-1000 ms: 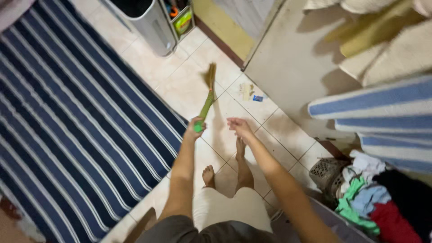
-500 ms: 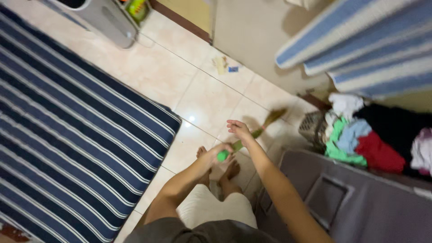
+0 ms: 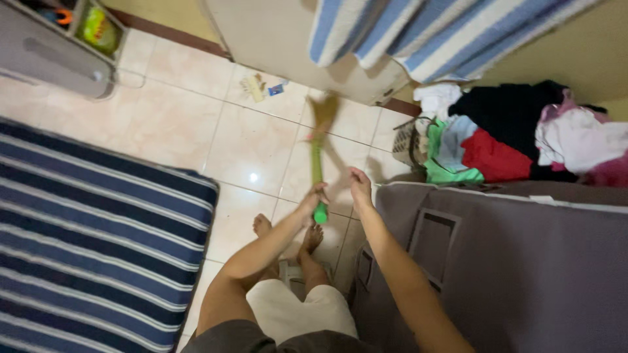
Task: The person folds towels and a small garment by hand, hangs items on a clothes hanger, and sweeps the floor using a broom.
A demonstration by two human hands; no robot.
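Now the left hand [image 3: 314, 198] grips the green broom [image 3: 318, 163] low on its handle, bristles angled out over the tiled floor [image 3: 176, 117] toward scattered litter [image 3: 260, 85]; the right hand [image 3: 359, 185] hovers loose and empty alongside.

Green-handled broom [image 3: 318, 165] in left hand [image 3: 314, 196]
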